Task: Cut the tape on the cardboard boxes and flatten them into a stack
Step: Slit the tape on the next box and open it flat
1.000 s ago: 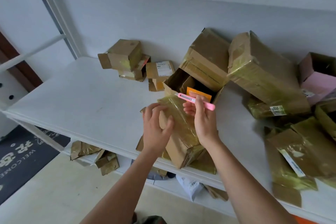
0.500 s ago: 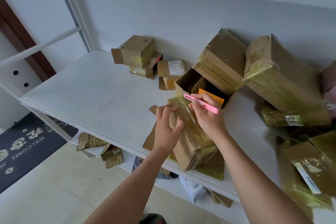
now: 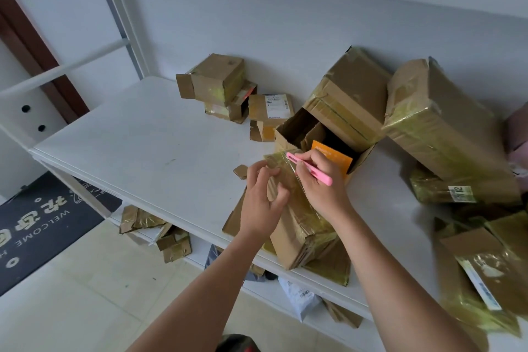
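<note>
Taped cardboard box [image 3: 300, 226] at near edge of white shelf [image 3: 143, 146], lying on flattened cardboard, its near end over the edge. Gripped by left hand [image 3: 261, 203], fingers curled at far top corner, thumb on the side. Right hand [image 3: 321, 180] just beside, fingers closed around pink cutter [image 3: 310, 168], tip at the glossy tape on far end of the box; blade itself too small to make out, contact with tape not clear. Behind, open box [image 3: 320, 134] with orange card [image 3: 334, 158] inside, partly hidden by right hand. Farther, leaning big boxes [image 3: 443, 123] against the wall, small boxes [image 3: 220, 86] to far left. At right, flattened taped pieces [image 3: 485, 266], cut off by the frame edge. Below shelf, more cardboard [image 3: 168, 240] and a white parcel [image 3: 297, 294], mostly hidden. Dark doormat [image 3: 34, 217] on floor at left, cut off.
</note>
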Demonstrator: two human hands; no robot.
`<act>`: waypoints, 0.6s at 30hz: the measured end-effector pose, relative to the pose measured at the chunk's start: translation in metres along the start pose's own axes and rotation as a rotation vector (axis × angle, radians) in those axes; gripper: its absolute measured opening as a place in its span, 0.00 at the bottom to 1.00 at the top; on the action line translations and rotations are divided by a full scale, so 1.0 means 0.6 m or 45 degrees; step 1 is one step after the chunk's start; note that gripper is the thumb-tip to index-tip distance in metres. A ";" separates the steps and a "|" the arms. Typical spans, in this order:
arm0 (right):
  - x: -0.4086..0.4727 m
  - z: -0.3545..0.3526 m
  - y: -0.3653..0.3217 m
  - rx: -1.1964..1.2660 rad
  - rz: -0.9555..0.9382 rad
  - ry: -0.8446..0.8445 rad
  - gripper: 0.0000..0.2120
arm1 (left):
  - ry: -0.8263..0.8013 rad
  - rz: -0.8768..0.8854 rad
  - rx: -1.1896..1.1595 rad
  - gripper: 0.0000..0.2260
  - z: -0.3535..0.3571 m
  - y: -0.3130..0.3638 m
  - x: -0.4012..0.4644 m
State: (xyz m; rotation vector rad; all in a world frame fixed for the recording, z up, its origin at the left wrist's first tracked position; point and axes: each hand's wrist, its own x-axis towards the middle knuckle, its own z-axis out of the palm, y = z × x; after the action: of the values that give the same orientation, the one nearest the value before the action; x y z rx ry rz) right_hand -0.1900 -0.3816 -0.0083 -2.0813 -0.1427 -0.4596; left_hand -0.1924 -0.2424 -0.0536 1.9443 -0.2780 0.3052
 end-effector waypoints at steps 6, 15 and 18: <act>-0.003 -0.004 -0.004 -0.016 -0.016 -0.003 0.05 | -0.108 -0.030 0.097 0.17 -0.012 0.002 0.006; -0.041 -0.028 -0.012 -0.058 -0.040 -0.096 0.05 | -0.175 -0.050 0.117 0.14 -0.022 0.006 0.006; -0.054 -0.038 -0.017 -0.041 -0.019 -0.116 0.04 | -0.170 -0.050 0.145 0.13 -0.024 0.003 0.008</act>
State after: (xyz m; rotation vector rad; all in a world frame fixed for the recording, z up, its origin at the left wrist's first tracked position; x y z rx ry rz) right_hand -0.2288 -0.3928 -0.0016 -2.1351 -0.2058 -0.3782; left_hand -0.1895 -0.2301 -0.0451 2.0838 -0.3147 0.1685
